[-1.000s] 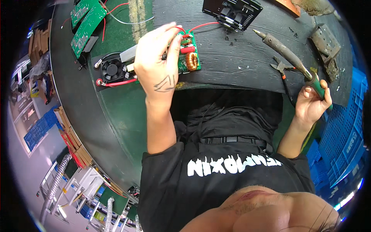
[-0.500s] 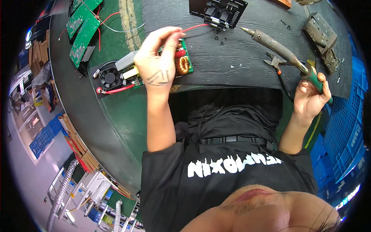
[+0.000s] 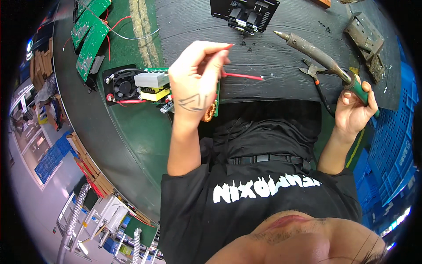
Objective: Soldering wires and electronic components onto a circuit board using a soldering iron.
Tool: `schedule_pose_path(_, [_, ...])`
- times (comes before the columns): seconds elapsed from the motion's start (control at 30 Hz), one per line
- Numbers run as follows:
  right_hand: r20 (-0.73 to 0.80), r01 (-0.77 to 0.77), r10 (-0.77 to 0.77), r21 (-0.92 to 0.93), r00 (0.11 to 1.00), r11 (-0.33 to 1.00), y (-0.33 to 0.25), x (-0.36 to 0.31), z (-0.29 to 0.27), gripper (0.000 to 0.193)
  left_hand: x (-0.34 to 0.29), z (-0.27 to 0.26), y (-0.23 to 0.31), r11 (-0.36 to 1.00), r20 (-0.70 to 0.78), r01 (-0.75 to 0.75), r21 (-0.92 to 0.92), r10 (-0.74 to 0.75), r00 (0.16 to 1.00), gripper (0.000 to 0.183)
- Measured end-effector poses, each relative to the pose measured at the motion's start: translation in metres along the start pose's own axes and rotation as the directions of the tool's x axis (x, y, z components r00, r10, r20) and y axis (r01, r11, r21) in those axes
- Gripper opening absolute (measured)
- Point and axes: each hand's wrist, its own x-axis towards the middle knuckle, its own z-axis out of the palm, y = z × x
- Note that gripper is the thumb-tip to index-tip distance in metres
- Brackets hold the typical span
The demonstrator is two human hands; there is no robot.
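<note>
My left hand is closed in a pinch over a green circuit board, with a red sliver, apparently a wire end, at its fingertips. Another stretch of red wire comes out from behind the thumb and points right. The board carries a black fan, a grey heat sink and a copper coil; the hand hides much of its middle. In my right hand is a soldering iron, gripped by its green handle, its tip pointing up and left. A black panel with sockets lies beyond the left hand.
Pliers with black and orange handles lie beside the iron. A worn metal stand sits at the far right. Green circuit boards with loose wires are stacked far left. Blue plastic crates stand to the right.
My left hand has moved right and toward me. The wire that ran to the socket panel no longer reaches it. The board's right end has swung nearer me. The right hand and iron stay still.
</note>
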Motion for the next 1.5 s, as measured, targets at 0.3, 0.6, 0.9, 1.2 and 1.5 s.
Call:
schedule_pose_path(0.3, [0.050,-0.040,0.039,0.016,0.998,0.999,-0.001,0.002,0.004,0.021,0.009,0.027,-0.007,0.876,-0.018,-0.277,0.395,0.308,0.951,0.010])
schedule_pose_path(0.6, [0.031,-0.038,0.039,-0.060,0.999,0.997,0.004,0.004,0.010,0.021,0.011,0.029,-0.003,0.832,-0.055,-0.325,0.448,0.389,0.920,0.016])
schedule_pose_path(0.9, [0.014,-0.027,0.030,-0.140,0.999,0.990,0.008,0.001,0.017,0.023,0.016,0.030,-0.006,0.748,-0.002,-0.394,0.534,0.467,0.884,0.016])
schedule_pose_path(1.2, [-0.036,-0.019,0.012,-0.174,0.999,0.985,0.013,0.001,0.021,0.032,0.058,0.046,-0.028,0.608,-0.184,-0.729,0.314,0.792,0.582,0.019])
schedule_pose_path(1.5, [0.039,0.009,-0.005,-0.093,0.999,0.996,-0.004,-0.001,0.007,0.041,0.035,0.037,0.012,0.657,0.061,-0.400,0.639,0.475,0.878,0.023])
